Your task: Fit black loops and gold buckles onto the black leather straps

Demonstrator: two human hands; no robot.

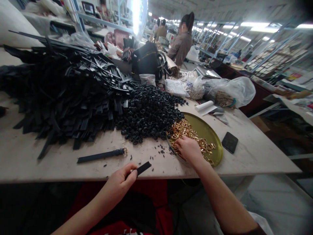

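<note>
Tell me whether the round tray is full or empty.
The tray is partly full: gold metal pieces are heaped over its left side, while bare surface shows toward its right edge.

buckles (184,129) lie on the tray (212,137) (phone (230,142) to its right), loops (149,114) left.

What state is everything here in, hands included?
Left hand: closed on a dark strip
Right hand: fingertips among gold buckles
Round tray: partly covered by buckles
Lone strap: lying flat, buckle attached
Black straps: piled in a tangle
Black loops: heaped
Phone-like slab: lying flat, unlit
White sheet: curled
</note>
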